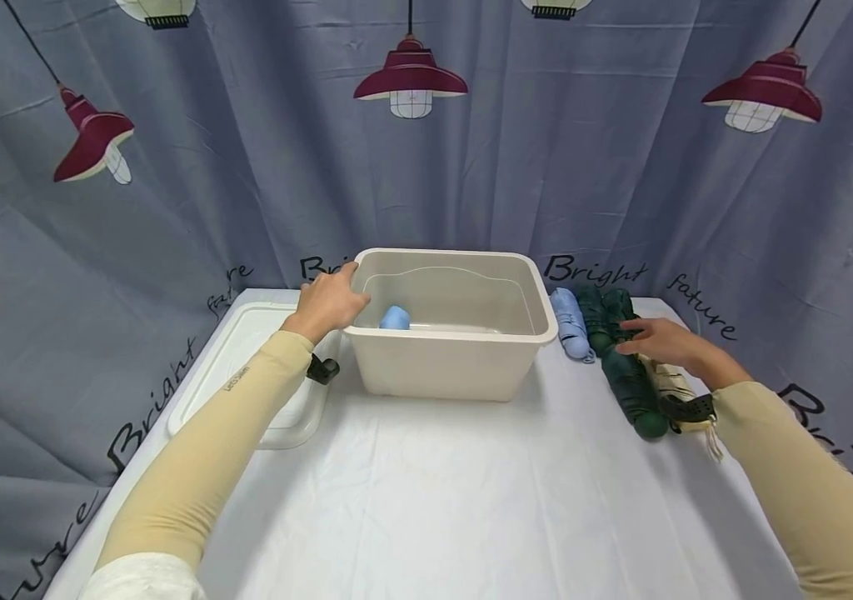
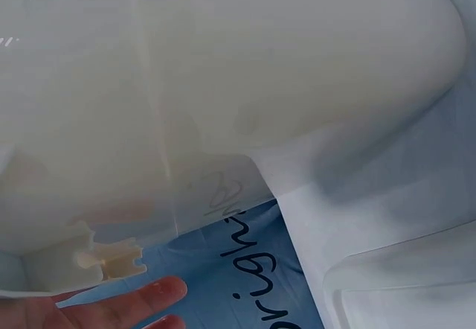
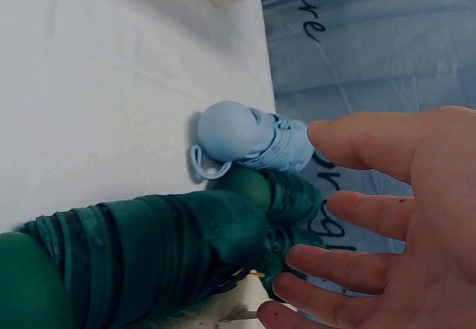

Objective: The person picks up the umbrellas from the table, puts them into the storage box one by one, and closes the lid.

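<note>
A beige plastic storage box (image 1: pixel 445 367) stands on the table with its top uncovered. My left hand (image 1: pixel 326 304) rests at the box's left rim; in the left wrist view, straight fingers (image 2: pixel 152 295) show beside the rim. Inside the box, the rounded end of a light blue object (image 1: pixel 395 317) shows. My right hand (image 1: pixel 659 343) is over the folded umbrellas at the right, its fingers spread and holding nothing. Below it lie dark green umbrellas (image 3: pixel 156 247) and a beige umbrella (image 1: pixel 670 382). A light blue umbrella (image 3: pixel 245 135) lies beside them, nearest the box.
A white lid (image 1: pixel 205 383) lies flat at the table's left side, partly behind my left forearm. The white tablecloth (image 1: pixel 464 500) spreads in front of the box. A grey-blue curtain (image 1: pixel 284 150) printed with red lamps hangs behind the table.
</note>
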### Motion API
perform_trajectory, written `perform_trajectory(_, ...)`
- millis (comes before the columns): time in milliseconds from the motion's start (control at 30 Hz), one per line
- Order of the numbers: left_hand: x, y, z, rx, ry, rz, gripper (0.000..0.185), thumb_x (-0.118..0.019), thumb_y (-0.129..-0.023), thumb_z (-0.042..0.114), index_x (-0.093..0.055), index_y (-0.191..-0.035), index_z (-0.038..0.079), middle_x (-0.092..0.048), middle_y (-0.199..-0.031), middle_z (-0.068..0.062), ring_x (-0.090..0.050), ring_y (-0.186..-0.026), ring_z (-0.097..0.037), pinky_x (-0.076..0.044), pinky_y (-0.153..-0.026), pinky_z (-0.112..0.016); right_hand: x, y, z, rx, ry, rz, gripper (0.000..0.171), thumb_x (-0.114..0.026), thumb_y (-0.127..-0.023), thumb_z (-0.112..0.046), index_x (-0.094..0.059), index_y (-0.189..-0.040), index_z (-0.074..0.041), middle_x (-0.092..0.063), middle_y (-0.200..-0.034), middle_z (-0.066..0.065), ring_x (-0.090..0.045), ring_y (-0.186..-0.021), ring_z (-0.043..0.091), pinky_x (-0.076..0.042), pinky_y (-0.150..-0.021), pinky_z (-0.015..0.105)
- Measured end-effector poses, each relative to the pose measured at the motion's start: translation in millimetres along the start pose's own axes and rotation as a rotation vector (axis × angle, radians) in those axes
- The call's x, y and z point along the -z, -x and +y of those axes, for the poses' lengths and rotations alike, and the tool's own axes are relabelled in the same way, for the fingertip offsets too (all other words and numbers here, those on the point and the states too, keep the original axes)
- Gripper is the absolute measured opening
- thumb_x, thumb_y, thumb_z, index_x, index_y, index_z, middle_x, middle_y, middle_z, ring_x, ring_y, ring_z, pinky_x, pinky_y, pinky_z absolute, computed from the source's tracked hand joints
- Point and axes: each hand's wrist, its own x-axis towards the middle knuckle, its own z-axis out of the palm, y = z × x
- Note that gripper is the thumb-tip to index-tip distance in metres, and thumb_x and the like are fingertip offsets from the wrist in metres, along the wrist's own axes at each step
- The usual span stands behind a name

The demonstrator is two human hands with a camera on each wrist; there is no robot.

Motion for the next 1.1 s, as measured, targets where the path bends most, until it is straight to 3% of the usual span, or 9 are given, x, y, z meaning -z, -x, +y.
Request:
perform_trajectory(367, -0.5, 0.1, 0.0, 0.019, 0.012, -0.022, 0.071, -0.053, -0.098, 0.040, -0.027, -0.160, 0.017, -0.051, -0.150, -0.019, -0.043, -0.138, -0.041, -0.031, -0.109, -0.062, -11.8, -6.3, 8.7, -0.007, 0.001, 0.015, 0.079, -0.059, -0.098, -0.038, -0.027, -0.153, 0.008, -0.033, -0.146, 0.041, -0.038, -0.131, 0.054, -0.034, -0.108, 0.067)
perform_trajectory(700, -0.5, 0.1, -0.2, 0.021, 0.017, -0.015, 0.071, -0.053, -0.098, 0.040, -0.027, -0.160, 0.017, -0.051, -0.150, -0.019, -0.043, -0.139, -0.040, -0.029, -0.110, -0.062, -16.0, -14.4, 15.5, 0.004, -0.021, 0.000, 0.075, -0.059, -0.099, -0.033, -0.027, -0.152, 0.010, -0.038, -0.140, 0.040, -0.048, -0.120, 0.047, -0.053, -0.092, 0.056)
perform_trajectory(900, 0.1, 0.8, 0.1, 0.024, 0.022, -0.017, 0.071, -0.052, -0.097, 0.040, -0.027, -0.160, 0.017, -0.050, -0.150, -0.019, -0.042, -0.139, -0.041, -0.029, -0.110, -0.061, -19.9, -14.2, 12.8, 0.005, 0.007, 0.024, 0.070, -0.061, -0.096, -0.020, -0.029, -0.150, 0.012, -0.036, -0.139, 0.043, -0.047, -0.120, 0.052, -0.054, -0.089, 0.057)
perform_trajectory(1100, 0.1, 0.8, 0.1, 0.026, 0.028, -0.015, 0.071, -0.052, -0.097, 0.040, -0.027, -0.160, 0.018, -0.051, -0.150, -0.019, -0.042, -0.139, -0.040, -0.029, -0.109, -0.061, -25.2, -18.0, 13.8, 0.011, 0.087, 0.059, 0.070, -0.066, -0.090, -0.009, -0.033, -0.147, 0.013, -0.040, -0.135, 0.044, -0.052, -0.108, 0.047, -0.055, -0.086, 0.052)
